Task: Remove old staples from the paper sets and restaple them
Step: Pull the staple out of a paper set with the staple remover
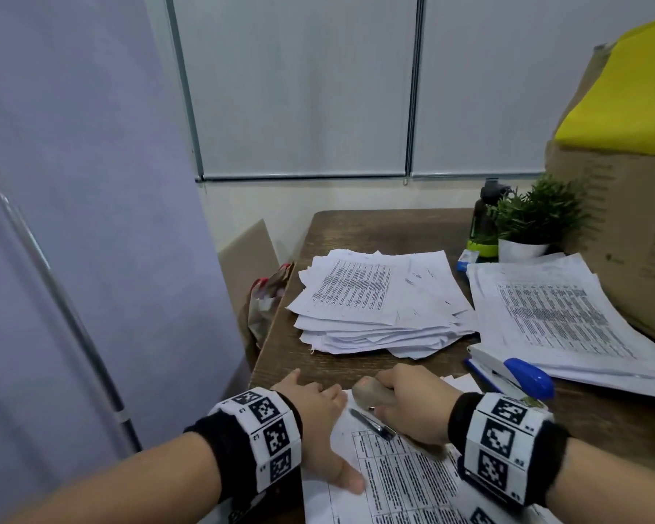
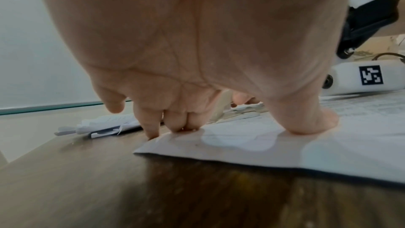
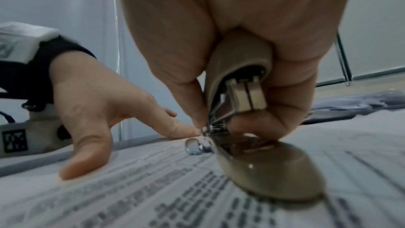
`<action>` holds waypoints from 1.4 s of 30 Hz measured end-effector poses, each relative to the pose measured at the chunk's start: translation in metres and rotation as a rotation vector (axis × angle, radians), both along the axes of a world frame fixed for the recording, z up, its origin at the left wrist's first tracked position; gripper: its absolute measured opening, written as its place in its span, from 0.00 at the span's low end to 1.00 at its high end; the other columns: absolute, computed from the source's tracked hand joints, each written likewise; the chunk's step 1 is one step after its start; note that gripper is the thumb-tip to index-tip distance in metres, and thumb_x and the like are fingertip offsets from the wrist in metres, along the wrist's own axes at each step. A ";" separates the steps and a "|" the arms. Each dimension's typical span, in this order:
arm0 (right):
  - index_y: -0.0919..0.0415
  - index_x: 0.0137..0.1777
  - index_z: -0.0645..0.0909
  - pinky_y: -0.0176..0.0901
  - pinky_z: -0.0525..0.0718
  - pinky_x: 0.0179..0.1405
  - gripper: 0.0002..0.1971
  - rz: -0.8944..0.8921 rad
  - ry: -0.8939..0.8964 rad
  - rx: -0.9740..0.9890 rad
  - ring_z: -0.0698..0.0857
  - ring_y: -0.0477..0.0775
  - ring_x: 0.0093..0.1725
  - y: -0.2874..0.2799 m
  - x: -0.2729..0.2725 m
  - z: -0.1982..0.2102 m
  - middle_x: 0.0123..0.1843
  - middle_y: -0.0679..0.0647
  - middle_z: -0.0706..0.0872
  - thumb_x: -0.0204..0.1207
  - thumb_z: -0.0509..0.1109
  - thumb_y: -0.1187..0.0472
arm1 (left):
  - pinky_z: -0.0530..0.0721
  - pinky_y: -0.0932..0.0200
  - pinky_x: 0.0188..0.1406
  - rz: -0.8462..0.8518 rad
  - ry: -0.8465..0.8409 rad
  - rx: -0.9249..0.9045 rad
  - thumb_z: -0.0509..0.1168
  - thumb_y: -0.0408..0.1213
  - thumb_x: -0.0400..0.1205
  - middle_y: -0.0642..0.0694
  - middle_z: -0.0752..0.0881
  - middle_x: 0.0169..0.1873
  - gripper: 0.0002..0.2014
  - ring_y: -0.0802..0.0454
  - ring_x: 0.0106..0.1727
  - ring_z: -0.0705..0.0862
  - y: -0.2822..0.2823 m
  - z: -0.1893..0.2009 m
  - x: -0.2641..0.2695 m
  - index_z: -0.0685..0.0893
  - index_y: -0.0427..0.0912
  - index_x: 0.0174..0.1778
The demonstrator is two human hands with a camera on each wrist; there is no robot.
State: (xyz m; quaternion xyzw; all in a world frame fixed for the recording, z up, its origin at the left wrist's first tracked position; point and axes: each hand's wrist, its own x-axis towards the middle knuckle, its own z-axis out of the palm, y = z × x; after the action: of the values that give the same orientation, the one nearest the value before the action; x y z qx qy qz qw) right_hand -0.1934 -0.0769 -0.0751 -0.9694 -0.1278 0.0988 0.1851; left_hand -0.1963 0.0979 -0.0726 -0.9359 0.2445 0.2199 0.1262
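Note:
A printed paper set lies on the near edge of the brown table. My left hand presses flat on its top left corner, fingers spread, thumb on the sheet. My right hand grips a beige hinged stapling tool at that corner. In the right wrist view the tool's upper arm is in my fingers, its lower arm lies on the paper, and the metal tip sits beside my left hand. A slim silver and dark piece lies on the page beneath it.
A blue and white stapler sits right of my right hand. An untidy paper stack lies mid-table, another stack at right. Behind stand a potted plant, a dark bottle and a cardboard box. The table's left edge drops off.

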 end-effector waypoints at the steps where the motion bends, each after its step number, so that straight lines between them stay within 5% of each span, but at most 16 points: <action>1: 0.56 0.50 0.80 0.39 0.76 0.43 0.08 -0.009 0.005 0.007 0.82 0.52 0.47 0.001 0.000 0.001 0.48 0.52 0.83 0.79 0.63 0.54 | 0.35 0.39 0.83 -0.003 0.003 -0.001 0.58 0.77 0.72 0.48 0.45 0.87 0.58 0.47 0.87 0.50 0.000 0.000 0.001 0.41 0.44 0.87; 5: 0.60 0.53 0.78 0.44 0.82 0.50 0.09 -0.010 -0.001 -0.028 0.84 0.58 0.54 0.007 -0.007 0.004 0.54 0.56 0.84 0.82 0.59 0.57 | 0.35 0.39 0.83 -0.012 0.012 0.011 0.58 0.77 0.72 0.48 0.45 0.87 0.58 0.45 0.87 0.50 0.001 -0.001 0.002 0.41 0.43 0.87; 10: 0.54 0.41 0.71 0.48 0.83 0.55 0.08 -0.014 -0.025 -0.088 0.83 0.61 0.57 0.022 -0.007 0.008 0.58 0.60 0.83 0.82 0.59 0.63 | 0.37 0.39 0.84 0.006 0.018 -0.008 0.58 0.77 0.72 0.48 0.45 0.87 0.59 0.46 0.87 0.49 0.002 -0.002 0.001 0.40 0.43 0.87; 13: 0.54 0.40 0.72 0.43 0.82 0.43 0.07 -0.031 -0.029 -0.106 0.82 0.59 0.50 0.029 0.004 0.001 0.44 0.54 0.79 0.79 0.62 0.64 | 0.38 0.38 0.84 0.027 0.011 -0.023 0.58 0.77 0.72 0.46 0.45 0.87 0.59 0.47 0.87 0.49 0.003 -0.004 0.001 0.41 0.41 0.86; 16: 0.57 0.50 0.75 0.40 0.73 0.36 0.02 0.030 -0.047 -0.237 0.76 0.57 0.46 0.038 0.012 -0.001 0.38 0.52 0.70 0.81 0.62 0.63 | 0.38 0.37 0.84 0.045 0.003 -0.019 0.59 0.77 0.72 0.46 0.46 0.87 0.59 0.48 0.87 0.49 0.000 -0.003 -0.002 0.41 0.41 0.86; 20: 0.62 0.58 0.77 0.45 0.78 0.50 0.11 0.007 -0.099 -0.260 0.81 0.63 0.62 0.042 0.017 0.012 0.59 0.63 0.80 0.85 0.57 0.59 | 0.39 0.35 0.84 0.079 -0.003 -0.016 0.59 0.77 0.72 0.47 0.46 0.87 0.60 0.48 0.87 0.49 -0.001 -0.002 -0.004 0.41 0.41 0.87; 23: 0.59 0.48 0.76 0.41 0.77 0.41 0.06 -0.053 -0.125 -0.087 0.85 0.61 0.51 0.023 0.024 0.017 0.52 0.63 0.86 0.83 0.59 0.59 | 0.39 0.34 0.83 0.095 0.029 -0.008 0.59 0.77 0.72 0.48 0.42 0.87 0.59 0.48 0.87 0.46 0.001 -0.002 -0.005 0.40 0.42 0.86; 26: 0.58 0.44 0.78 0.32 0.75 0.26 0.07 -0.123 -0.061 0.075 0.82 0.48 0.34 -0.016 0.018 0.021 0.39 0.55 0.85 0.82 0.63 0.57 | 0.44 0.35 0.84 0.092 0.049 -0.002 0.62 0.75 0.72 0.45 0.46 0.87 0.59 0.46 0.87 0.51 -0.001 0.002 -0.004 0.43 0.41 0.87; 28: 0.58 0.40 0.79 0.36 0.79 0.28 0.11 -0.156 -0.008 0.145 0.82 0.46 0.28 -0.040 0.006 0.025 0.34 0.52 0.86 0.81 0.63 0.54 | 0.49 0.34 0.84 0.071 0.032 -0.019 0.65 0.73 0.71 0.42 0.51 0.86 0.59 0.42 0.85 0.56 -0.008 0.007 -0.001 0.47 0.40 0.87; 33: 0.54 0.46 0.83 0.41 0.82 0.49 0.09 -0.103 -0.009 -0.041 0.86 0.47 0.47 -0.069 -0.006 0.018 0.44 0.48 0.88 0.76 0.66 0.50 | 0.43 0.35 0.84 -0.018 0.006 -0.080 0.67 0.70 0.73 0.48 0.46 0.87 0.57 0.45 0.87 0.47 -0.035 0.016 0.010 0.45 0.43 0.87; 39: 0.54 0.53 0.82 0.29 0.74 0.34 0.09 -0.081 0.024 -0.090 0.84 0.48 0.47 -0.060 -0.005 0.008 0.47 0.47 0.86 0.81 0.63 0.52 | 0.58 0.39 0.84 -0.077 0.119 -0.003 0.73 0.65 0.71 0.50 0.46 0.87 0.58 0.41 0.86 0.55 -0.049 0.009 0.016 0.47 0.44 0.87; 42: 0.58 0.57 0.80 0.42 0.82 0.52 0.12 -0.055 0.013 -0.131 0.84 0.55 0.54 -0.048 -0.003 0.011 0.55 0.55 0.86 0.84 0.58 0.55 | 0.60 0.40 0.83 -0.099 0.097 0.006 0.71 0.68 0.71 0.48 0.47 0.87 0.59 0.40 0.85 0.57 -0.048 0.007 0.017 0.44 0.44 0.87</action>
State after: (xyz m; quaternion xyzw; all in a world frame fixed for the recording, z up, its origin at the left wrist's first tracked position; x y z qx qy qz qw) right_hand -0.1959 -0.1247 -0.0643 -0.9819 -0.0932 0.1081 0.1246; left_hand -0.1796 0.0497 -0.0657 -0.9105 0.2956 0.2592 0.1279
